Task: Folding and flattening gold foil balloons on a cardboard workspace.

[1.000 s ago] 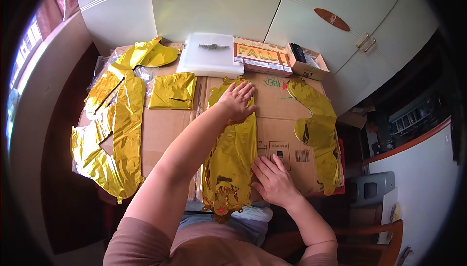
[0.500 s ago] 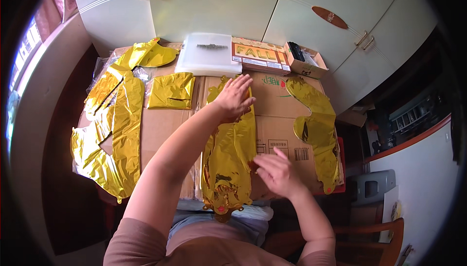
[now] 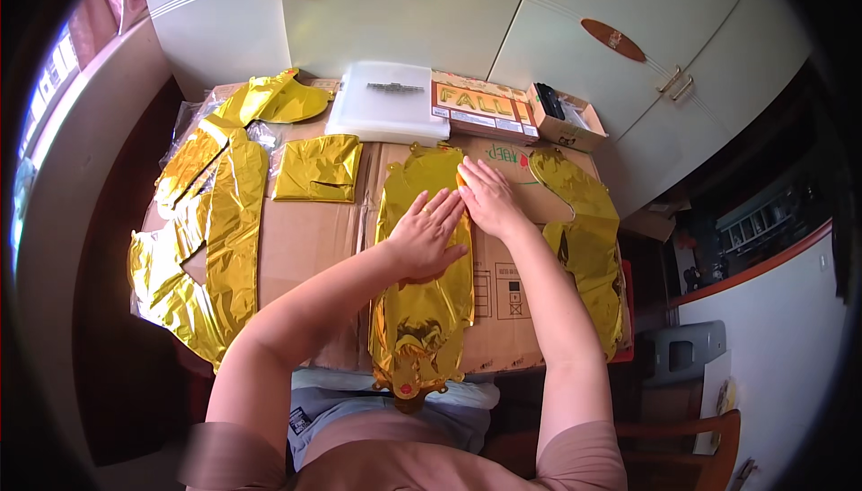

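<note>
A long flat gold foil balloon [image 3: 422, 298] lies lengthwise before me on the cardboard, its near end reaching over the front edge. My left hand [image 3: 426, 238] rests flat across its middle, fingers stretched toward the upper right. Against the balloon's right edge, farther up, my right hand [image 3: 486, 195] lies with fingers extended, their tips touching the foil. Neither hand grips anything. To the left is a folded gold foil balloon [image 3: 316, 169]. A curved gold foil balloon [image 3: 585, 208] lies at the right, partly hidden by my right forearm.
More gold foil balloons [image 3: 232, 231] spread over the left side. Along the back stand a white translucent plastic box [image 3: 382, 109], a printed flat box [image 3: 486, 107] and a small open carton [image 3: 569, 117] with dark items. Cabinets [image 3: 404, 20] rise behind. Cardboard [image 3: 310, 249] covers the tabletop.
My left hand has slid nearer to me, down to the balloon's middle. My right hand has moved away from me, from beside the lower part up to the balloon's upper right edge.
</note>
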Motion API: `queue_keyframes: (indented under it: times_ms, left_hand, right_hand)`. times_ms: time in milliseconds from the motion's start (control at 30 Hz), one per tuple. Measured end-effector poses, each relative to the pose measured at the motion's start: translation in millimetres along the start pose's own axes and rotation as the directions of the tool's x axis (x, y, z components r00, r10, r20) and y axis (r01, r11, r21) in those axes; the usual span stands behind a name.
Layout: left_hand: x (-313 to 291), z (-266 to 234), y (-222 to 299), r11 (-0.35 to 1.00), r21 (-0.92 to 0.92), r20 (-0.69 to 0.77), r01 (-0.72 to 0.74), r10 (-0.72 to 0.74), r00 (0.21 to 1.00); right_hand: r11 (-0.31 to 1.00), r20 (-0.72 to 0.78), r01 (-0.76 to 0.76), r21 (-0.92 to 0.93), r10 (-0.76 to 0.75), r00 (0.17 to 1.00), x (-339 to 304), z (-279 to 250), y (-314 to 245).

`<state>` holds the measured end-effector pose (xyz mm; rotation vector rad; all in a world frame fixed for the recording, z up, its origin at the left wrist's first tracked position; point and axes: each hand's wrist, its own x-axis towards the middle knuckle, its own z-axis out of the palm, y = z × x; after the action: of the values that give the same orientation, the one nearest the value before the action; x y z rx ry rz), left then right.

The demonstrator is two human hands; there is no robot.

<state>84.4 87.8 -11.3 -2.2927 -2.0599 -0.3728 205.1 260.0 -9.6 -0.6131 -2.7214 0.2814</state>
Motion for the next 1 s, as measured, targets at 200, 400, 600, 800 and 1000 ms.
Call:
queue_keyframes:
  times_ms: [200,400,600,800,1000]
  left_hand:
    - [-2,-4,6,1.000,-0.003,0.105,0.030,-0.029,0.994]
    - [-5,3,4,0.999,-0.033,0.072,0.029,-0.027,0.997]
    - [-4,1,4,0.999,-0.004,0.108,0.035,-0.035,0.994]
    - [-2,10,0,0.999,-0.051,0.041,0.017,-0.014,0.999]
    - [-4,11,-4,0.994,-0.098,0.054,0.048,-0.043,0.998]
  right_hand:
    - [0.995,0.140,-0.024,-0.100,0.038,0.989,12,7,8]
    - [0.989,0.157,-0.011,-0.147,0.035,0.987,19,8,9]
    - [0.990,0.145,-0.043,-0.135,0.063,0.987,20,8,9]
    - [0.999,-0.009,-0.015,-0.040,0.015,1.000,20,14,18]
    - [0.961,-0.394,0.217,0.168,-0.136,0.909,-6,-17,-15]
